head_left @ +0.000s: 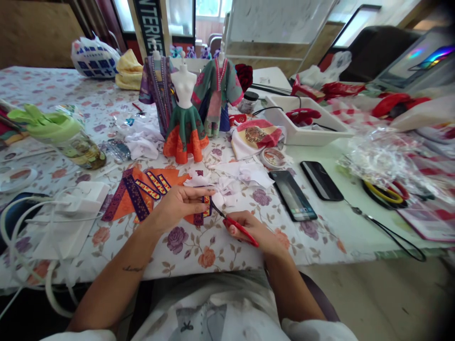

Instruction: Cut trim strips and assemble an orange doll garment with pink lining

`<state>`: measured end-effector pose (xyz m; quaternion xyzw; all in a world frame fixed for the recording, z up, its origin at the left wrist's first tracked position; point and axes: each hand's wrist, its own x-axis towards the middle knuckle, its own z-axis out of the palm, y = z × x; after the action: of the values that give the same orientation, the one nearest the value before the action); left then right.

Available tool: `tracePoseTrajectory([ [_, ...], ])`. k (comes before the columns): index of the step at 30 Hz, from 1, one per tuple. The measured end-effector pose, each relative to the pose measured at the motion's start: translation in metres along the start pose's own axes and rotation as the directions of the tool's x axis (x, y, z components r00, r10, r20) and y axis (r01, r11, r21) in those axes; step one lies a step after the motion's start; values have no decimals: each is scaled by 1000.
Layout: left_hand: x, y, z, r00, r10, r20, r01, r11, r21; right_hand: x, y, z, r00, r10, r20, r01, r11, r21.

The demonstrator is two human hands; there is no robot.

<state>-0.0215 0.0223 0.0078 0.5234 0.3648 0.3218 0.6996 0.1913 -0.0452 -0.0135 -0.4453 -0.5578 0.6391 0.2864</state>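
My left hand [181,203] pinches a small patterned fabric strip [207,207] in purple, red and yellow. In my right hand [250,229] are red-handled scissors [241,229], their dark blades reaching up to the strip's right edge. How far the blades are apart is too small to tell. Left of my left hand lies orange fabric [122,203] with purple bands and several patterned strips [147,188] on it. White scraps [227,189] lie just beyond my fingers. Behind them stands a white mannequin [185,87] in a green and orange skirt [186,135].
Two dressed mannequins [216,85] flank the bare-topped one. Two phones [293,195] lie to the right, near a tape roll [273,157] and a white tray [313,135]. A power strip [67,227] with looped cables sits at left, below a jar [80,149].
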Motion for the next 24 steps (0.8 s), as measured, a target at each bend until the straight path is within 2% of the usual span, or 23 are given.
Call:
tracePoseTrajectory([
  [5, 2, -3, 5, 993, 68, -92, -73, 996, -53, 3, 3, 7, 998, -52, -32, 51, 998, -33],
  [10, 2, -9, 8, 992, 101, -71, -105, 993, -57, 8, 9, 21, 986, -113, -126, 116, 993, 19],
  [17, 0, -7, 9, 989, 122, -84, -125, 992, -27, 7, 1, 27, 984, -67, -164, 70, 997, 10],
  [24, -2, -6, 8, 992, 114, -48, -115, 993, -13, 10, 0, 28, 977, -92, -190, 100, 994, 33],
])
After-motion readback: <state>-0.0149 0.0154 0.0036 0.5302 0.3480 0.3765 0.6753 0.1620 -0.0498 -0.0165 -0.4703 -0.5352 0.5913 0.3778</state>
